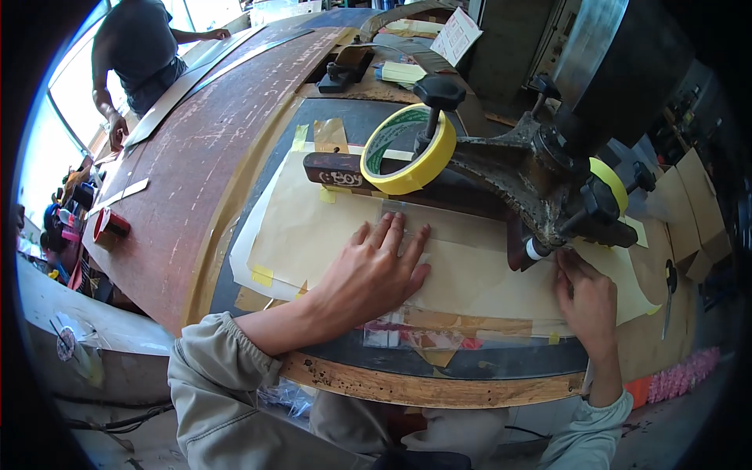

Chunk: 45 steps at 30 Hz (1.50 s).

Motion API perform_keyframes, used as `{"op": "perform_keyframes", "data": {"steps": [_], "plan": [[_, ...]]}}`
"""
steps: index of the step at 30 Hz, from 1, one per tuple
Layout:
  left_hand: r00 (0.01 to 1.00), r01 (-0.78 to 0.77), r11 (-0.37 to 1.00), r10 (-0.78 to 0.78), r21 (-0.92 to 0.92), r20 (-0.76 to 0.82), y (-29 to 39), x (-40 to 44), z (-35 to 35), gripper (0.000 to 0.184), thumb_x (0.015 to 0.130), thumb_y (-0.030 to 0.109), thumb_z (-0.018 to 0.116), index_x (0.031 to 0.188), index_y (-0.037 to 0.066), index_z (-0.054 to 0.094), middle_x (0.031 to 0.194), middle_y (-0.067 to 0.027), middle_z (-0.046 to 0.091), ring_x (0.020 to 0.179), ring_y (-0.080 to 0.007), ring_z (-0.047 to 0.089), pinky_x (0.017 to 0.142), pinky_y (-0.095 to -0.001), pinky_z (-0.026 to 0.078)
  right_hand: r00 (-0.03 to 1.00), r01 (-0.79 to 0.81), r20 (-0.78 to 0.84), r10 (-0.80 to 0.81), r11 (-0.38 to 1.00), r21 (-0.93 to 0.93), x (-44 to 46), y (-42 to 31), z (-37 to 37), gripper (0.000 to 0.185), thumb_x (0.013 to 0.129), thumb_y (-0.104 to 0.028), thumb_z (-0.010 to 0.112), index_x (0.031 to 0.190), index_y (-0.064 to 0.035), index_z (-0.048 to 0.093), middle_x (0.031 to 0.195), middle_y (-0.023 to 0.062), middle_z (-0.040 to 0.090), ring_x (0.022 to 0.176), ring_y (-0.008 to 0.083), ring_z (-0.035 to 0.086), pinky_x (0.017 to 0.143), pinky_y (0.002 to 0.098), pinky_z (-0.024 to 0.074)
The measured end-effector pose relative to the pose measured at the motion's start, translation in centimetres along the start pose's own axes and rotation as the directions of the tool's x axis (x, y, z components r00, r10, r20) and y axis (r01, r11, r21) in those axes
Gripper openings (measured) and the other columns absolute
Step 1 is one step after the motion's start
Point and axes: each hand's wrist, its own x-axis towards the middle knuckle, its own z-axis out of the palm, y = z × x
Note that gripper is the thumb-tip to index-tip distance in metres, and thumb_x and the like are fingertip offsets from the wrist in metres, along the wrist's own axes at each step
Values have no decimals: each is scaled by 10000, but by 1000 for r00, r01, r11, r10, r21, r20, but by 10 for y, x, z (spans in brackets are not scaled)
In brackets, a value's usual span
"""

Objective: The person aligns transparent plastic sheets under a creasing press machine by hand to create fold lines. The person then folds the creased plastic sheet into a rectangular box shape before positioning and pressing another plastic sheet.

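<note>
My left hand (374, 270) lies palm down on a cream paper sheet (305, 227), its fingers spread. The fingertips touch the edge of a clear strip (462, 223) in front of the dark bar (470, 196) of a metal machine. My right hand (587, 290) is at the right, close to a white round piece (536, 249) under the machine. Its thumb and fingers are pressed together at the sheet, and whatever they hold is hidden. A roll of yellow tape (431, 168) hangs on a black knob (439, 92) of the machine.
Another person (137, 55) stands at the far left, handling a long pale strip (184, 90). A red tin (110, 227) sits on the brown table (211, 125). Scissors (669, 286) lie at the right, near a cardboard box (689, 207). A second yellow tape roll (611, 184) hangs behind the machine.
</note>
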Motion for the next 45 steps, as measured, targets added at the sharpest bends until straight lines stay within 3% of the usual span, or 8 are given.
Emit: {"op": "perform_keyframes", "data": {"steps": [3,21,37,40,45], "plan": [[999,-23,999,24,40,-27,-1,0,1,471,920,298,604,1290,10,560,1200,-307,590,1101,-416,626,916,-421,545,1000,5,0,-5,1000,-12,0,0,2,254,844,-78,608,1063,22,688,1083,183,685,960,310,684,812,382,561],[999,-2,1000,3,-26,39,2,6,-11,494,871,232,659,1317,46,557,1208,-294,601,1102,-424,625,885,-439,554,972,112,-200,-122,992,-62,-5,8,17,243,789,-104,644,991,15,705,1007,156,707,851,257,710,704,355,587],[999,0,999,2,-49,46,1,4,-9,470,948,311,560,1289,-11,553,1195,-340,584,1124,-427,612,924,-456,525,972,106,-206,-115,993,-55,-2,7,15,225,773,-79,656,974,7,710,1002,152,706,852,275,700,714,366,579],[999,-4,1000,5,-15,34,0,4,-8,469,912,268,613,1303,19,544,1204,-290,593,1117,-409,618,920,-425,537,973,102,-203,-109,994,-45,-2,7,14,230,769,-71,657,979,9,710,1008,149,704,868,277,698,731,371,576],[999,-12,1000,12,7,40,1,3,-8,466,912,256,607,1309,21,539,1225,-287,583,1126,-403,614,928,-422,531,975,86,-201,-90,996,-28,-3,6,14,249,763,-50,657,1000,4,712,1013,141,700,915,280,690,773,382,567]]}}
